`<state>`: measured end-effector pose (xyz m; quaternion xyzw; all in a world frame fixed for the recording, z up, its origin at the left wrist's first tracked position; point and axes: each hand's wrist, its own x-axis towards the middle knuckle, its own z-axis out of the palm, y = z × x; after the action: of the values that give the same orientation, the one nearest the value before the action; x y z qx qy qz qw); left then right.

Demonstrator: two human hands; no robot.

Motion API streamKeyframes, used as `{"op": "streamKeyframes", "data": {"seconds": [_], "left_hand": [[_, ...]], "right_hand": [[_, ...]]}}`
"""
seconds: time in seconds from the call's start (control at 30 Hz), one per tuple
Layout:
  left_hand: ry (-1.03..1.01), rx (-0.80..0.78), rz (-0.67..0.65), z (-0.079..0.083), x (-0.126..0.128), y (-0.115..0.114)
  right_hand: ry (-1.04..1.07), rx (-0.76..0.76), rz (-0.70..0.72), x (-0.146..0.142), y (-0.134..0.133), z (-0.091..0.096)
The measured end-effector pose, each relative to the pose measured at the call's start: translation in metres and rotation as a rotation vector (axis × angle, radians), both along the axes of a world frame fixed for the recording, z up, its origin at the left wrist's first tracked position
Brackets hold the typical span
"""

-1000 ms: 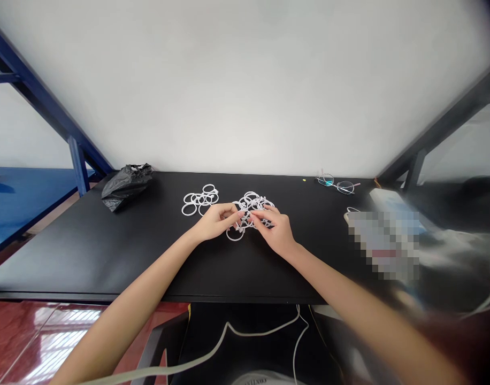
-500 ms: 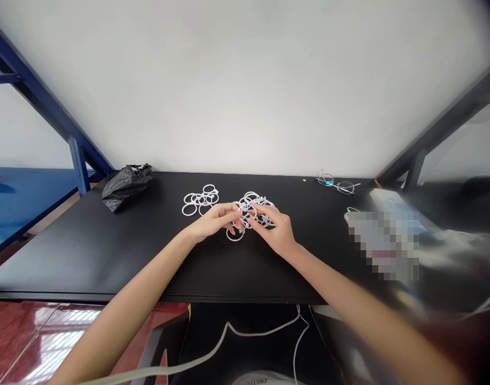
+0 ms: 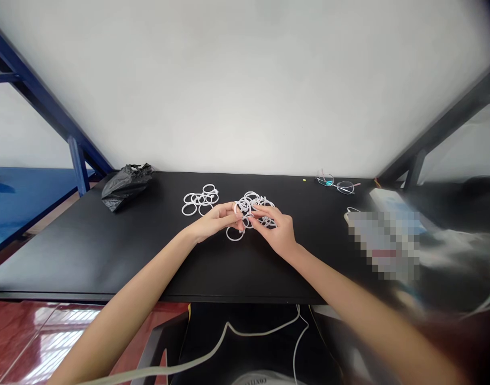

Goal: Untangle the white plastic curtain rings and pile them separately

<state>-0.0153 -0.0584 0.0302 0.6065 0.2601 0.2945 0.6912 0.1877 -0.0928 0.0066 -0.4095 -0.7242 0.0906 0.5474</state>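
Note:
My left hand [image 3: 221, 220] pinches a white ring with a small eyelet, like a curtain ring [image 3: 236, 209], between thumb and fingers. Across from it, the thumb and fingertips of my right hand [image 3: 277, 229] close on a second white curtain ring [image 3: 249, 222]. Both hands are just over a heap of the same white rings [image 3: 253, 197] on the black table, and partly cover it. One loose ring [image 3: 234, 240] lies at the heap's front edge. A smaller group of rings [image 3: 190, 209] lies to the left, beyond my left hand.
A crumpled black plastic bag [image 3: 127, 187] lies at the table's back left. Eyeglasses [image 3: 336, 184] rest at the back right. Nearer on the right are a blurred phone-like item [image 3: 346, 217] and a white box [image 3: 393, 206]. A white cable [image 3: 261, 334] hangs below the table's front edge [image 3: 245, 299].
Both hands stay in nearly the same place. The rings between my fingertips have turned and now sit slightly differently, and the right fingertips have shifted a little.

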Motion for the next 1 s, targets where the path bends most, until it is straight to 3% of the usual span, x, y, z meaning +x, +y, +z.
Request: {"op": "streamKeyframes", "data": {"seconds": [0.13,0.33,0.57,1.0], "left_hand": [[0.034,0.012,-0.01,-0.0004,0.0017,-0.0005],[0.038,0.074,0.095,-0.0053,0.0012,0.001],[0.026,0.1,0.093,-0.0047,0.0019,0.0001],[0.07,0.16,0.121,-0.0024,0.0045,-0.0004]], "right_hand": [[0.012,-0.014,0.017,0.0,0.001,-0.0006],[-0.023,-0.045,0.055,0.001,0.001,0.0015],[-0.02,-0.052,0.168,-0.0007,-0.0008,0.0025],[-0.002,-0.051,0.127,-0.0012,-0.0027,0.003]]}}
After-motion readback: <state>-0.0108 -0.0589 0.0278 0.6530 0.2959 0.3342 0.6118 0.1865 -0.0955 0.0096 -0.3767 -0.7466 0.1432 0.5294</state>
